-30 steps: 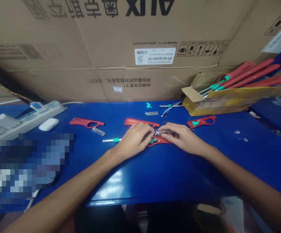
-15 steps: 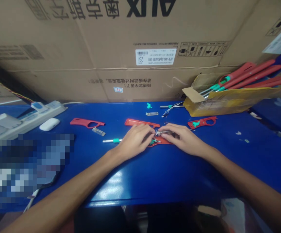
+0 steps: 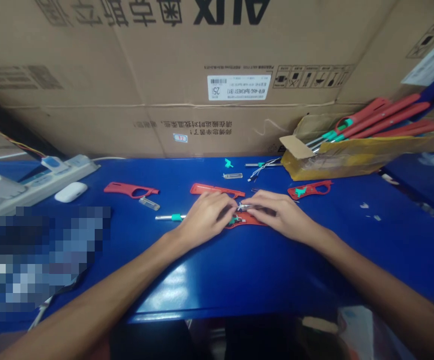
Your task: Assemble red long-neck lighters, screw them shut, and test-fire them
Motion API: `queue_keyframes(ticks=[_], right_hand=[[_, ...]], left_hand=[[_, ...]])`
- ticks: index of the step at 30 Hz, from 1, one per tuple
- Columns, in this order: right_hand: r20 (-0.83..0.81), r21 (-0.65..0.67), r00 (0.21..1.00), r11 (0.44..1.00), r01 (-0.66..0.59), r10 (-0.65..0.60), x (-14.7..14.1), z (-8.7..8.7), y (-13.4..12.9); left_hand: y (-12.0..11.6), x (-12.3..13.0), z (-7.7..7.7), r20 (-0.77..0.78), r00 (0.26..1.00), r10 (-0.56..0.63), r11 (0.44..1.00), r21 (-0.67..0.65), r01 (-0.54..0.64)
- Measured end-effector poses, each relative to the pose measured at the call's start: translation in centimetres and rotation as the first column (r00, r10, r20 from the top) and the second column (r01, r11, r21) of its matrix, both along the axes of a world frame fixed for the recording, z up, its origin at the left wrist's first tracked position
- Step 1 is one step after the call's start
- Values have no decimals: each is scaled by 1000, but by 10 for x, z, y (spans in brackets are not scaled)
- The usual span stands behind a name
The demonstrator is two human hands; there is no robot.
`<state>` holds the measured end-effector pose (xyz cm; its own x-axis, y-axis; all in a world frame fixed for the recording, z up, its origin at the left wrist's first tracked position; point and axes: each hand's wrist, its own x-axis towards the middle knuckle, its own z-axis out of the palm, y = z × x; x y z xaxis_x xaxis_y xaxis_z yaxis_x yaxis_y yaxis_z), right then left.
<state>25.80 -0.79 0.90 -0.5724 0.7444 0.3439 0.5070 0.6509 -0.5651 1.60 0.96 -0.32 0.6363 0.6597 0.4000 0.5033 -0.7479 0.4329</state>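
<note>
Between the thumb and fingers of my right hand [image 3: 282, 212] is a clear lighter fuel tank [image 3: 250, 206]. My left hand [image 3: 211, 212] is closed at the tank's pale end; whatever its fingertips pinch is too small to make out. Under both hands lies a red lighter half-shell [image 3: 252, 221] with green and white parts in it. A metal lighter tube with a green collar [image 3: 177, 217] sticks out to the left from under my left hand. Just behind the hands rests another red half-shell [image 3: 217, 190].
Farther left lie a red shell [image 3: 131, 189] and a clear tank [image 3: 149, 203]. A red shell with a green trigger [image 3: 309, 191] is at right. Behind stand a box of red lighters [image 3: 337, 160] and a large carton [image 3: 126, 90]. A power strip [image 3: 57, 175] and white case [image 3: 71, 192] are left.
The view has shifted slightly, so everything sits a little farther left. Both hands stay close together over the half-shell, and my right hand still holds the fuel tank.
</note>
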Motion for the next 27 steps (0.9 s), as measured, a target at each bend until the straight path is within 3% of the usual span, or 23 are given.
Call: queue_keyframes(ticks=[21, 27], right_hand=[[90, 70, 995, 996, -59, 53, -4, 0, -7], [128, 95, 992, 995, -28, 16, -6, 1, -9]], left_hand=[[2, -2, -4, -30, 999, -13, 999, 52, 15], [1, -3, -6, -22, 1000, -15, 996, 93, 17]])
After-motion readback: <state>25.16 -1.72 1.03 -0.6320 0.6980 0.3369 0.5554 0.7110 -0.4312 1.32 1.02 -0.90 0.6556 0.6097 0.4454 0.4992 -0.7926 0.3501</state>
